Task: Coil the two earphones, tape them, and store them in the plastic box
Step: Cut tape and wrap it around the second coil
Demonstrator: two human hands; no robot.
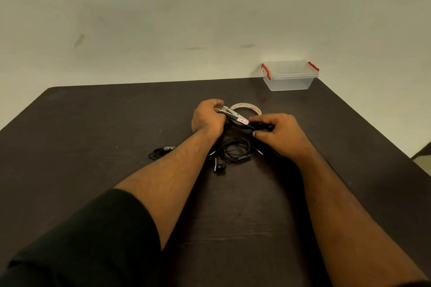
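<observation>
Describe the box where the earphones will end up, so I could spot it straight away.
Look to the far right corner of the dark brown table, against the pale wall. There stands the clear plastic box, lid on, apart from the hands and everything else. Its two red latches, one at each end, set it apart: nothing else on the table is see-through.

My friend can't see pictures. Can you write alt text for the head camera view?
A left hand grips metal snips while the right hand pinches a black cable; beside them lie a tape roll and coiled earphones.
</observation>
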